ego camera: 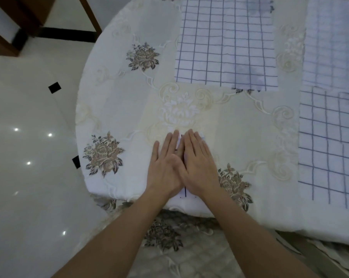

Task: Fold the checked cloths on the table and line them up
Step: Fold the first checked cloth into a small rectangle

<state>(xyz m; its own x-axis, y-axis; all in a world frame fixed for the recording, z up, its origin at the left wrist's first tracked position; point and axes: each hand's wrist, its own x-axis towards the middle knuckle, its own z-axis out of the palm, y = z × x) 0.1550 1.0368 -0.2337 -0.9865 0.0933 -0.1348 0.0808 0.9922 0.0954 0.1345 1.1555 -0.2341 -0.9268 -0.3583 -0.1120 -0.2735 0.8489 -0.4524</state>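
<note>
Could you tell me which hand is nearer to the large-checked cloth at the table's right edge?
Right. The right hand lies well left of that checked cloth, not touching; the left hand sits further left, against the right hand.

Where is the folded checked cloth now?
In the head view, lower middle, the folded checked cloth lies near the front edge of the table, under the left hand and right hand.

Brightness: we see soft, even, fairly bright indoor light with a cool bluish cast.
Glare: small white points of reflected light dot the glossy floor (29,147) at 9 o'clock.
Shadows: we find only faint, diffuse ones.
Blur: the checked cloth (225,43) at 1 o'clock looks soft and smeared.
Distortion: the wide lens curves the table (109,97) edge and bows grid lines at 3 o'clock.
</note>
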